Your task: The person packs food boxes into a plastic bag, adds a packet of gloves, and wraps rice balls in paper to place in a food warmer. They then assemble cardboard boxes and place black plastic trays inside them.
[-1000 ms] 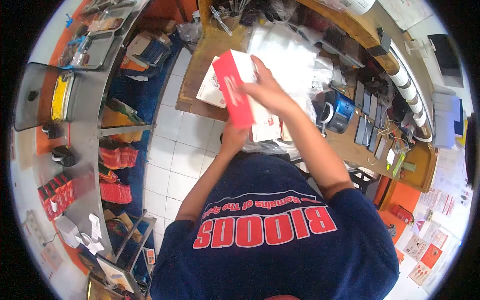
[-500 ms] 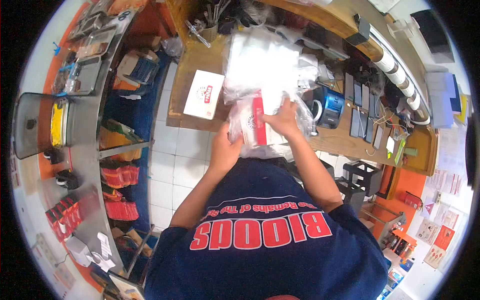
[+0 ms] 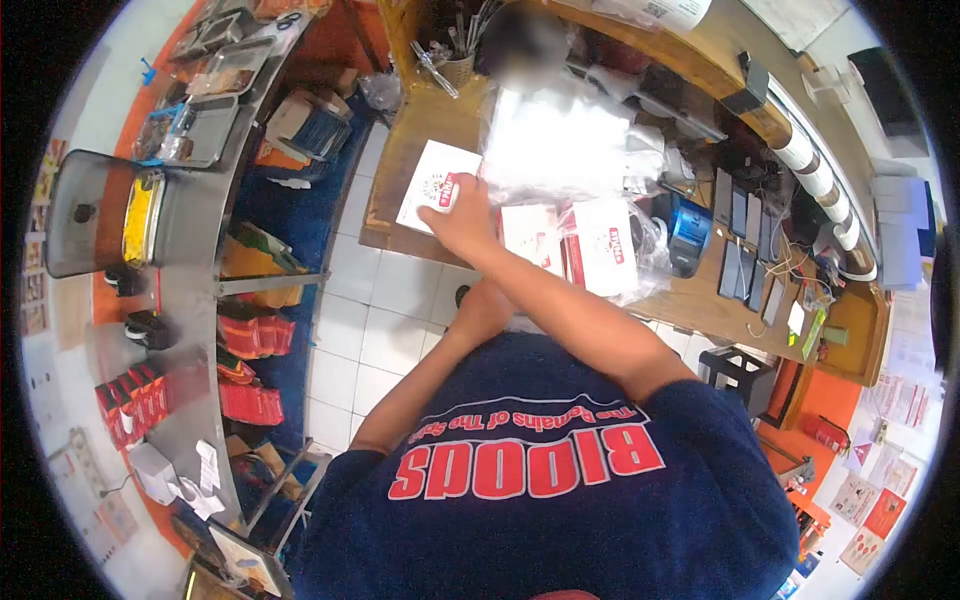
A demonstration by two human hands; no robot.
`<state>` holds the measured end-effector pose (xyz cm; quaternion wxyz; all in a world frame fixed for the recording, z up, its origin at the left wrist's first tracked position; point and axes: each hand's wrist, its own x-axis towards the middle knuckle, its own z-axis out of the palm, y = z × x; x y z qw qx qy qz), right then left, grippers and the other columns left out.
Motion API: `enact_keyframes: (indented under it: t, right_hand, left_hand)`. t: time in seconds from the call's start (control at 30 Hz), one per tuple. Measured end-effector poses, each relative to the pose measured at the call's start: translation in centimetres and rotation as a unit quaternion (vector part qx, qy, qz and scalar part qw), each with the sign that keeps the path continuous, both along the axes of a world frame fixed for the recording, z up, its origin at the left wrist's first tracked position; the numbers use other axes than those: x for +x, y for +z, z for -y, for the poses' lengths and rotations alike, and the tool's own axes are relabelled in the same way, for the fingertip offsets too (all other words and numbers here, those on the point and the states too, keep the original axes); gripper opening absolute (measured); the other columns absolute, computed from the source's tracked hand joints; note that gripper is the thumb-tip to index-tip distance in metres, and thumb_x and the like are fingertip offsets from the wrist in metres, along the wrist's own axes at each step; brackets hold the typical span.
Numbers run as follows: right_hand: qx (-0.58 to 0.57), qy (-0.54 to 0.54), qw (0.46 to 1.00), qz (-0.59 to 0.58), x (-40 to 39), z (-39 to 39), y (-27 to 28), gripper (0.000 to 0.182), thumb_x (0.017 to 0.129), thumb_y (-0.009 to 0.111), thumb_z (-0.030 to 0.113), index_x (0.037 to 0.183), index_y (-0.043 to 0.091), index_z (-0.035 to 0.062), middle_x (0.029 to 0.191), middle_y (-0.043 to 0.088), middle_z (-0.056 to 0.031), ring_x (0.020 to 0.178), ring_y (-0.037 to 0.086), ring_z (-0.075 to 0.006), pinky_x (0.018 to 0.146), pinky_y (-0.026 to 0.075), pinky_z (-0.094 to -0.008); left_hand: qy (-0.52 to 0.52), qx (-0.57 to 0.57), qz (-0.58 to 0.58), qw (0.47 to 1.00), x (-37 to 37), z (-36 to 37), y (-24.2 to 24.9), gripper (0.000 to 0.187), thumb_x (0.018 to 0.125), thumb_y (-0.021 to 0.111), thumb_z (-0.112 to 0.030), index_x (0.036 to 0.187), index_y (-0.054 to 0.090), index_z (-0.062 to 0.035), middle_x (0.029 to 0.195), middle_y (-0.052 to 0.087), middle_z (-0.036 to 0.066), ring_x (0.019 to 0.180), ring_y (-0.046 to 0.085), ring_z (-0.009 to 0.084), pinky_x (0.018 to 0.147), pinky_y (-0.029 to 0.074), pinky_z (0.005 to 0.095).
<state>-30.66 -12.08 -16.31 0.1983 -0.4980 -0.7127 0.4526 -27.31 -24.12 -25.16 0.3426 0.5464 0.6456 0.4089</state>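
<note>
White flat box (image 3: 436, 186) w/ round logo and red label lies flat near the left front corner of the wooden tabletop (image 3: 400, 130). Right hand (image 3: 462, 218) reaches across the body and rests on the box's near right edge, fingers curled down onto it; can't tell if it pinches the box or just presses on it. Left hand (image 3: 483, 305) sits lower, at the tabletop's front edge under the right forearm, mostly hidden; its grip can't be made out.

Just right of the right hand: two more white boxes w/ red print (image 3: 600, 245) inside a clear plastic bag (image 3: 560, 140), bag bunched up behind them. Right of those, a blue label printer (image 3: 688, 228), then a row of phones (image 3: 740, 215) standing near the back wall. A cup of pens/tools (image 3: 455, 62) stands at the tabletop's far left corner.

Off to the left, past the white tiled floor (image 3: 370, 320): metal shelf unit (image 3: 190, 250) w/ trays on top and red packets (image 3: 245, 335) stacked below.
</note>
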Motion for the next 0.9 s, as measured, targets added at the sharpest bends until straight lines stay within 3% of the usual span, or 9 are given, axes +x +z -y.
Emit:
enact_keyframes:
  t: [0.03, 0.1, 0.2, 0.37, 0.57, 0.63, 0.7, 0.83, 0.9]
  right_hand:
    - [0.002, -0.002, 1.0, -0.005, -2.6, -0.4, -0.7, 0.077, 0.074, 0.082, 0.031, 0.135, 0.046, 0.0012, 0.138, 0.043, -0.0313, 0.125, 0.049, -0.0396, 0.098, 0.045, -0.0459]
    - [-0.148, -0.121, 0.945, 0.265, -6.6, -1.4, -1.5, 0.12, 0.071, 0.086, 0.044, 0.158, 0.011, 0.007, 0.157, 0.016, -0.0311, 0.139, 0.035, -0.0416, 0.104, 0.042, -0.0532]
    - [-0.171, -0.13, 0.935, 0.283, -7.9, -1.9, -3.8, 0.139, 0.065, 0.088, 0.049, 0.16, -0.007, 0.0114, 0.16, 0.01, -0.0296, 0.143, 0.028, -0.0435, 0.107, 0.038, -0.0549]
    - [-0.164, -0.132, 0.95, 0.233, -5.3, -1.7, -1.7, 0.132, 0.066, 0.086, 0.045, 0.16, 0.002, 0.0072, 0.154, 0.022, -0.0314, 0.142, 0.03, -0.0446, 0.112, 0.035, -0.052]
    - [-0.222, 0.158, 0.953, -0.135, 10.1, -4.5, 8.2, 0.1, 0.077, 0.068, 0.042, 0.156, 0.025, -0.0035, 0.155, 0.031, -0.0269, 0.142, 0.035, -0.039, 0.117, 0.03, -0.041]
    - [-0.228, 0.314, 0.92, -0.049, 16.3, -7.2, 10.0, 0.099, 0.076, 0.065, 0.042, 0.155, 0.028, -0.0044, 0.157, 0.033, -0.0249, 0.145, 0.034, -0.0345, 0.118, 0.027, -0.0398]
    - [-0.342, 0.296, 0.892, 0.001, 19.2, -6.6, 14.9, 0.101, 0.072, 0.066, 0.043, 0.154, 0.032, -0.0051, 0.155, 0.037, -0.0266, 0.144, 0.035, -0.0323, 0.119, 0.025, -0.0384]
    - [-0.306, 0.232, 0.915, 0.122, 22.0, -5.7, 8.9, 0.103, 0.069, 0.067, 0.046, 0.153, 0.034, -0.0044, 0.15, 0.04, -0.0309, 0.135, 0.046, -0.0384, 0.113, 0.034, -0.0379]
    - [-0.155, 0.196, 0.93, 0.27, 20.3, -4.9, 7.8, 0.101, 0.069, 0.069, 0.047, 0.15, 0.038, -0.0048, 0.141, 0.046, -0.0344, 0.13, 0.048, -0.0444, 0.109, 0.04, -0.04]
  left_hand:
    - [-0.016, 0.013, 0.022, 1.0, 0.4, -0.1, 1.0, 0.044, 0.086, 0.067, -0.021, 0.123, 0.058, 0.0018, 0.112, 0.068, 0.028, 0.109, 0.063, 0.0442, 0.093, 0.05, 0.0477]
    - [-0.041, 0.027, 0.034, 0.998, 0.9, 0.3, 1.7, 0.044, 0.088, 0.066, -0.021, 0.124, 0.059, 0.003, 0.114, 0.068, 0.027, 0.11, 0.064, 0.0414, 0.093, 0.05, 0.0468]
    - [0.094, 0.064, 0.034, 0.993, 1.0, 1.1, 1.2, 0.038, 0.09, 0.068, -0.022, 0.118, 0.063, 0.0031, 0.117, 0.069, 0.025, 0.11, 0.066, 0.0355, 0.092, 0.051, 0.044]
    - [0.176, -0.108, 0.153, 0.967, -2.0, 1.4, 0.1, 0.041, 0.088, 0.072, -0.017, 0.122, 0.061, 0.0024, 0.112, 0.07, 0.015, 0.099, 0.067, 0.0274, 0.089, 0.051, 0.0371]
    - [0.232, -0.098, 0.355, 0.9, -2.1, -0.3, 0.7, 0.031, 0.089, 0.068, -0.01, 0.117, 0.063, 0.0022, 0.107, 0.069, 0.012, 0.097, 0.064, 0.0175, 0.084, 0.051, 0.0331]
    - [0.252, -0.06, 0.343, 0.903, -2.4, -1.2, 1.2, 0.028, 0.09, 0.068, -0.01, 0.115, 0.062, 0.0016, 0.104, 0.068, 0.011, 0.094, 0.064, 0.0162, 0.081, 0.05, 0.0317]
    - [0.265, -0.021, 0.332, 0.905, -2.4, -2.4, 3.5, 0.025, 0.091, 0.067, -0.011, 0.112, 0.062, 0.0009, 0.101, 0.068, 0.009, 0.091, 0.064, 0.0149, 0.078, 0.05, 0.0304]
    - [0.204, -0.093, 0.303, 0.926, -1.3, -3.4, 10.5, 0.016, 0.095, 0.065, -0.013, 0.103, 0.06, 0.0001, 0.093, 0.066, 0.005, 0.083, 0.061, 0.0117, 0.071, 0.049, 0.0294]
    - [0.198, -0.068, 0.331, 0.92, -0.5, -3.9, 12.3, 0.016, 0.096, 0.065, -0.014, 0.1, 0.059, -0.0003, 0.091, 0.065, 0.004, 0.081, 0.059, 0.0104, 0.07, 0.048, 0.0293]
